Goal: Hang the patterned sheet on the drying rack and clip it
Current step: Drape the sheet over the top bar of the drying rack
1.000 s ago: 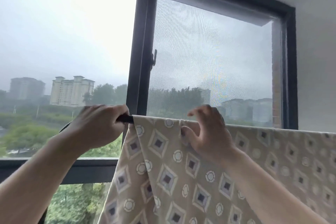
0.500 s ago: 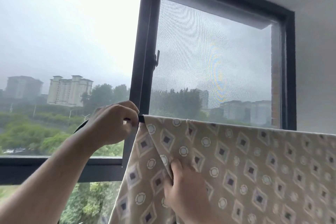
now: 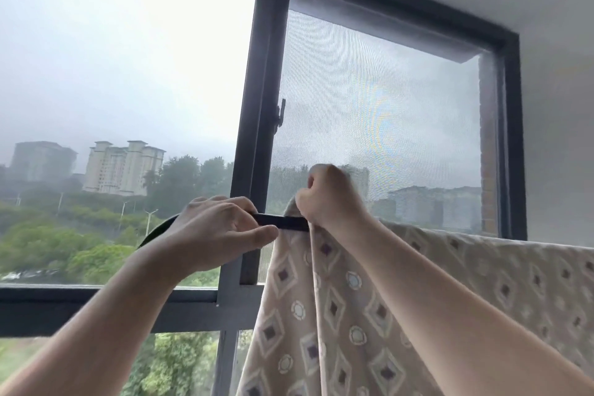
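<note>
At the window (image 3: 266, 106), left hand (image 3: 212, 231) curled round bar (image 3: 279, 222), right hand (image 3: 331, 196) raised, pinching sheet (image 3: 353, 315)

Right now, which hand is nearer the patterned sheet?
Right. The right hand grips the patterned sheet at its bunched top edge; the left hand holds the bare black bar just beside the sheet's edge.

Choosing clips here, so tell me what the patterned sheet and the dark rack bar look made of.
The patterned sheet: woven cloth, matte, printed; it hangs in soft folds. Cotton or a blend, I cannot tell. The rack bar: smooth, dark, with a faint sheen; painted metal or plastic, the look leaves it open.
</note>
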